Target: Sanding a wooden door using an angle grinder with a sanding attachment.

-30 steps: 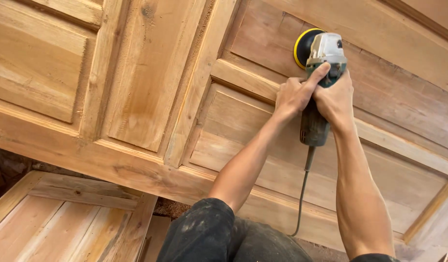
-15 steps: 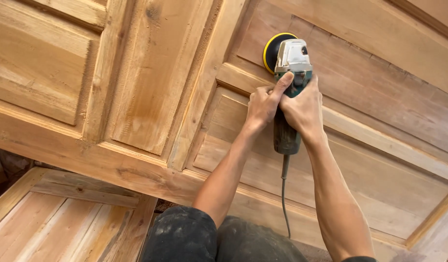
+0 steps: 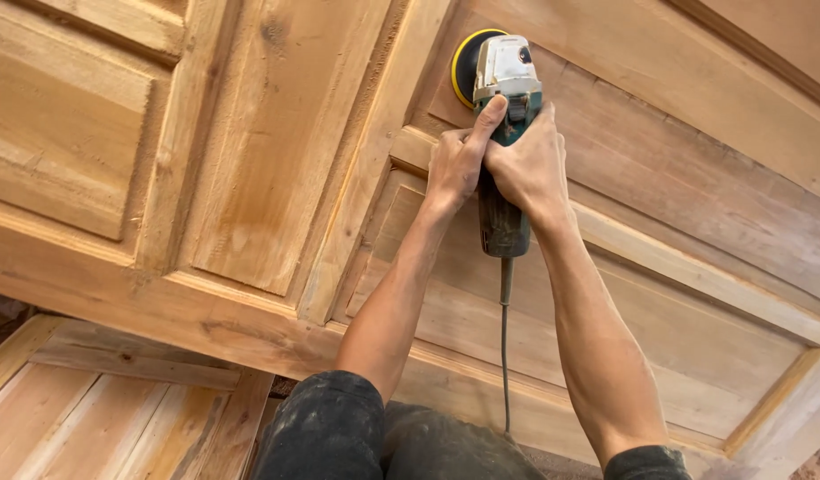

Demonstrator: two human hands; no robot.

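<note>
Both my hands grip a green and grey angle grinder with a yellow-rimmed black sanding disc. My left hand wraps the left side of its body, thumb stretched up along the grey head. My right hand clasps the body from the right. The disc presses against a raised panel of a large unfinished wooden door, close to the vertical middle stile. The tool's grey cord hangs down between my forearms.
A second wooden panelled door lies lower at the bottom left. My dark, dusty trousers show at the bottom centre. The door's frame rails and mouldings run across the whole view.
The grinder and both hands have slid to the left and slightly up along the panel, from the right part of the panel toward the middle stile.
</note>
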